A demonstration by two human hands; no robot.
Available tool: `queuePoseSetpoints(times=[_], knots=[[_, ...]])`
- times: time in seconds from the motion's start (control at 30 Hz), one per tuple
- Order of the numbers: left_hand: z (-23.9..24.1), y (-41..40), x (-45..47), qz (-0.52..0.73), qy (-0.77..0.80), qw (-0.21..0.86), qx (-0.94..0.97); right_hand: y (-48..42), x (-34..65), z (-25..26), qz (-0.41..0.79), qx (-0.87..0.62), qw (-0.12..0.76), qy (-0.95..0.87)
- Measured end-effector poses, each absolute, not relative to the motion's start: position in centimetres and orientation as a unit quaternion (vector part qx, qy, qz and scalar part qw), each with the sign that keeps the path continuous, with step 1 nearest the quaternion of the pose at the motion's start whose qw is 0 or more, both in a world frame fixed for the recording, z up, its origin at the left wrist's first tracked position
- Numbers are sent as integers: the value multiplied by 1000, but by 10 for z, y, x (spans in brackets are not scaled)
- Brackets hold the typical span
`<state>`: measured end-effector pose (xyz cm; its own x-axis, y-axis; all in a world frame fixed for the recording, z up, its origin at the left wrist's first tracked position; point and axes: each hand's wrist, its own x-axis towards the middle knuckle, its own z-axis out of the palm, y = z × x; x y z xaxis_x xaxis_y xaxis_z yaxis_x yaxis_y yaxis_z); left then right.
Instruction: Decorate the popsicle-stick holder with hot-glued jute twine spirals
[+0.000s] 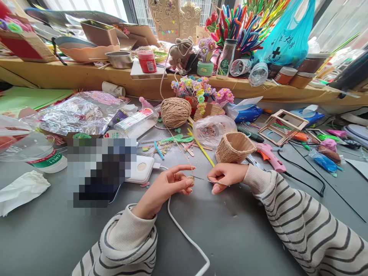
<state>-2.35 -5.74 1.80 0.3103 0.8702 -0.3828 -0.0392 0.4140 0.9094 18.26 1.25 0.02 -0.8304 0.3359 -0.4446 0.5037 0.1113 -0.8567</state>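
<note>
We see the left hand (168,186) near the middle of the desk (235,230), thumb and middle fingers pinched shut on a small twine coil (191,179), with the index finger stretched out straight above it. Just right of it, the right hand (227,174) is closed narrowly around a thin wire (205,180). The wire lies almost level between the two hands, and its left end meets the coil. So the coil sits at the left hand's fingertips, just left of the right hand's thumb.

From the coil we follow a twine strand (179,147) running away to the far side, up to the twine ball (175,112). A white cable (185,235) passes beneath the left hand and curls toward the near edge. Left of that hand lies a white power bank (140,169).

Just beyond the right hand stands a woven basket (234,147), with a yellow pipe cleaner (202,149) slanting to its left and a pink glue gun (270,156) to its right. Farther back we see a bunch of pipe-cleaner flowers (198,90).
</note>
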Motion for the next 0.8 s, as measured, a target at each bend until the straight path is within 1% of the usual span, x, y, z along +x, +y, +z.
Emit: queuePoseSetpoints(times=[0.33, 0.8], knots=[[17, -58, -24, 332, 482, 689, 428, 10, 181, 2, -636, 274, 56, 720], [16, -58, -24, 335, 481, 685, 432, 8, 182, 1, -630, 288, 44, 720]])
